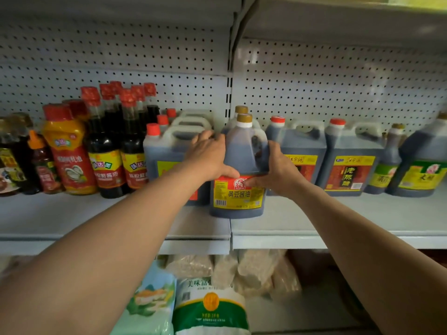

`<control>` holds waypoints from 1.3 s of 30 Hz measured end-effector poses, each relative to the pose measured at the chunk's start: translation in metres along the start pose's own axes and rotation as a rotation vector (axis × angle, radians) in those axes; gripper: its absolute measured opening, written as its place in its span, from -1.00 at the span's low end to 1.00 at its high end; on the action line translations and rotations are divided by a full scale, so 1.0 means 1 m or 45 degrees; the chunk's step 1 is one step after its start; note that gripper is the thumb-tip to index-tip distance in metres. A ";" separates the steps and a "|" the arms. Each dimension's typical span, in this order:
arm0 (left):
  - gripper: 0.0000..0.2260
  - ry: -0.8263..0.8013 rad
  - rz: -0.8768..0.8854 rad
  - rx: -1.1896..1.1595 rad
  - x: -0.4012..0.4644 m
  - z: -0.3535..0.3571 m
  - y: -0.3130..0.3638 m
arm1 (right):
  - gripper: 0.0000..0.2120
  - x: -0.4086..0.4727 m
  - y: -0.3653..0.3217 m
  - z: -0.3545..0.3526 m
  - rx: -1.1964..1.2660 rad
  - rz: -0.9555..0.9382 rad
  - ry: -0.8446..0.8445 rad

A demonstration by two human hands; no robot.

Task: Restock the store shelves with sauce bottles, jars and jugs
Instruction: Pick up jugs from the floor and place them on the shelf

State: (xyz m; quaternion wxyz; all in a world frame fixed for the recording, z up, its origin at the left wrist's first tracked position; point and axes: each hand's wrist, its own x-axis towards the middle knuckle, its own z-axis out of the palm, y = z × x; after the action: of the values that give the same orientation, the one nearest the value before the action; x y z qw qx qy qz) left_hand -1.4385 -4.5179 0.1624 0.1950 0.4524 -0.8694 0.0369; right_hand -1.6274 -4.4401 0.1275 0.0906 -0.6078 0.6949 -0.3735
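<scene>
I have both hands on a soy sauce jug (238,175) with a gold cap, dark liquid and a red and yellow label, standing near the front of the grey shelf (314,223) where two shelf sections meet. My left hand (210,155) wraps its left shoulder, fingers reaching behind, thumb lying across the top of the label. My right hand (278,170) clasps the right side by the moulded handle, thumb pressed on the label's upper edge. A second gold-capped jug (241,112) stands right behind it. To the left are red-capped jugs (167,151), tall dark bottles (106,151) and an oyster sauce bottle (70,151); to the right, vinegar jugs (348,160). Bagged goods (210,308) lie on the shelf below
</scene>
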 end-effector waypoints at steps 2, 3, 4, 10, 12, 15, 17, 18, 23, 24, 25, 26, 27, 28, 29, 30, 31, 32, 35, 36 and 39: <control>-0.09 -0.010 -0.003 -0.040 -0.005 0.000 0.002 | -0.10 -0.004 -0.005 0.000 -0.061 0.035 0.019; -0.08 -0.002 -0.009 -0.069 -0.010 0.000 0.003 | -0.12 -0.008 -0.008 0.000 -0.110 0.056 0.028; -0.08 0.014 -0.015 -0.097 -0.015 0.000 0.004 | -0.14 -0.013 -0.013 -0.001 -0.166 0.080 0.035; -0.04 0.131 0.001 -0.255 -0.065 -0.001 -0.011 | 0.13 -0.053 -0.049 0.003 -0.304 0.136 0.183; -0.07 0.115 -0.038 -0.358 -0.088 -0.004 -0.026 | 0.06 -0.069 -0.062 0.006 -0.388 0.131 0.219; -0.13 0.058 -0.118 -0.397 -0.129 -0.008 -0.050 | -0.07 -0.101 -0.079 0.017 -0.581 0.191 0.175; -0.18 0.003 -0.165 -0.433 -0.161 -0.007 -0.067 | -0.17 -0.125 -0.091 0.033 -0.655 0.203 0.103; -0.20 -0.043 -0.182 -0.438 -0.178 -0.005 -0.075 | -0.22 -0.138 -0.097 0.043 -0.678 0.204 0.036; -0.22 -0.313 -0.222 -0.326 -0.271 0.020 -0.121 | -0.30 -0.204 -0.122 0.106 -0.707 0.214 -0.376; -0.20 -0.365 -0.230 -0.319 -0.288 0.027 -0.130 | -0.30 -0.214 -0.126 0.120 -0.730 0.213 -0.425; -0.18 -0.411 -0.235 -0.310 -0.304 0.033 -0.138 | -0.30 -0.224 -0.129 0.133 -0.747 0.215 -0.464; -0.17 -0.443 -0.236 -0.306 -0.317 0.038 -0.147 | -0.29 -0.231 -0.132 0.147 -0.748 0.213 -0.491; -0.17 -0.468 -0.244 -0.311 -0.329 0.043 -0.154 | -0.27 -0.237 -0.134 0.159 -0.734 0.210 -0.516; -0.17 -0.488 -0.258 -0.318 -0.339 0.047 -0.161 | -0.25 -0.242 -0.136 0.171 -0.718 0.201 -0.538; -0.18 -0.504 -0.270 -0.323 -0.348 0.050 -0.168 | -0.25 -0.247 -0.137 0.182 -0.710 0.188 -0.557; -0.18 -0.518 -0.279 -0.324 -0.356 0.053 -0.174 | -0.26 -0.252 -0.138 0.192 -0.710 0.175 -0.574; -0.19 -0.533 -0.290 -0.322 -0.363 0.057 -0.181 | -0.26 -0.256 -0.138 0.202 -0.708 0.167 -0.590; -0.19 -0.551 -0.305 -0.318 -0.368 0.060 -0.187 | -0.26 -0.260 -0.138 0.211 -0.696 0.165 -0.600; -0.22 -0.606 -0.349 -0.283 -0.380 0.070 -0.202 | -0.25 -0.266 -0.133 0.238 -0.626 0.180 -0.641; -0.23 -0.624 -0.365 -0.270 -0.384 0.075 -0.206 | -0.25 -0.267 -0.129 0.247 -0.623 0.184 -0.672; -0.24 -0.690 -0.436 -0.256 -0.393 0.096 -0.212 | -0.24 -0.268 -0.114 0.269 -0.649 0.199 -0.774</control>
State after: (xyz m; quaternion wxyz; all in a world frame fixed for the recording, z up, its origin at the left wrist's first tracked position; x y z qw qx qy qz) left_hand -1.0957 -4.3618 -0.0961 0.0039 0.5639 -0.8002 -0.2041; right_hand -1.3177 -4.3037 -0.0783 0.1663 -0.6390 0.7509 0.0154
